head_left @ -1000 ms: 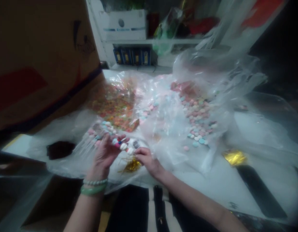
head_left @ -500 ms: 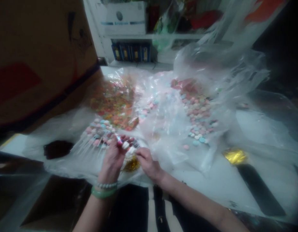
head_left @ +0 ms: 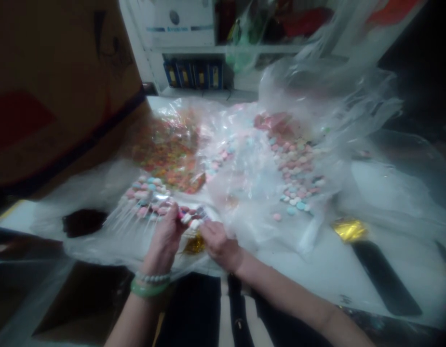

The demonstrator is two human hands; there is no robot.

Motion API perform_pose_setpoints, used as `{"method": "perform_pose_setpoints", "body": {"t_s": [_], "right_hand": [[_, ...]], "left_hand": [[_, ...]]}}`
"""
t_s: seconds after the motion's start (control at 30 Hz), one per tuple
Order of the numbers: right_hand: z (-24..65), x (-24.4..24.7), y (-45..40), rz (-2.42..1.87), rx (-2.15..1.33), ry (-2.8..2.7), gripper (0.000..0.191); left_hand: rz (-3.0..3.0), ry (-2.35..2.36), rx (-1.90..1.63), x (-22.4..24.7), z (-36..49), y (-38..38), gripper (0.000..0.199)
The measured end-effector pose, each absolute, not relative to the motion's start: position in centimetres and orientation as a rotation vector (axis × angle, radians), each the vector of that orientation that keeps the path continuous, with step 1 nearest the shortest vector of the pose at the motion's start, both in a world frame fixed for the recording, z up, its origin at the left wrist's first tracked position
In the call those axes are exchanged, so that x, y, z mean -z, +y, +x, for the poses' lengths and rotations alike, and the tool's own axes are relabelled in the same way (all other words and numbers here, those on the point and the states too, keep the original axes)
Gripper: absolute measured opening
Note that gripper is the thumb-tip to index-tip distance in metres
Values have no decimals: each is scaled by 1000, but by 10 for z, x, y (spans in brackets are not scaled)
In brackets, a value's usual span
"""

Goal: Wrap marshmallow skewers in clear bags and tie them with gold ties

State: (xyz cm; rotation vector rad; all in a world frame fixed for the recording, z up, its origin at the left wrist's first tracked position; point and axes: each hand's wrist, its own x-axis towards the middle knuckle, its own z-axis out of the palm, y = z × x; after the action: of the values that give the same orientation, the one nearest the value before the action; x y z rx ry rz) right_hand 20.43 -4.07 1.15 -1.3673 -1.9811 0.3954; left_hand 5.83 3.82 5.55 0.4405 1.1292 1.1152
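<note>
The 2 hands meet over the near edge of the desk (head_left: 305,284), with a small bundle of white candies (head_left: 191,220) between them. The left hand (head_left: 168,233) pinches the bundle's left end between thumb and fingers, where a bit of bright pink shows. The right hand (head_left: 219,243) has its fingers bunched together and pinches the other end; blur hides exactly which part. Just below the bundle, between the hands, lies a tuft of gold ties (head_left: 194,245). On the left wrist sit 2 bands: a pale beaded bracelet (head_left: 152,278) and a green bangle (head_left: 149,288).

Beside the left hand, pastel candies on white sticks (head_left: 145,195) rest on clear plastic, near a dark object (head_left: 83,222) too blurred to name. Beyond them lies a clear bag of orange, red and green candies (head_left: 168,154). To the right, loose pastel round candies (head_left: 295,168) spread among crumpled clear plastic sheeting (head_left: 244,178). At far right, a gold foil packet (head_left: 349,230) touches the top end of a black phone (head_left: 385,277). At the back, 4 blue boxes (head_left: 193,74) stand on a white shelf.
</note>
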Motion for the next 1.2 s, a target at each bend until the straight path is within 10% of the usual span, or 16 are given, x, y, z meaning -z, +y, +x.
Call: {"method": "perform_pose_setpoints", "body": {"t_s": [0.4,1.2], "right_hand": [[196,-28,-18,-1109,-1783,-614,17],[207,-26,-16,-1109,-1907,-505,19]], "left_hand": [[150,1037,-1145,-70,47,49,26],[68,1139,-863,-73,30,52,23]]}}
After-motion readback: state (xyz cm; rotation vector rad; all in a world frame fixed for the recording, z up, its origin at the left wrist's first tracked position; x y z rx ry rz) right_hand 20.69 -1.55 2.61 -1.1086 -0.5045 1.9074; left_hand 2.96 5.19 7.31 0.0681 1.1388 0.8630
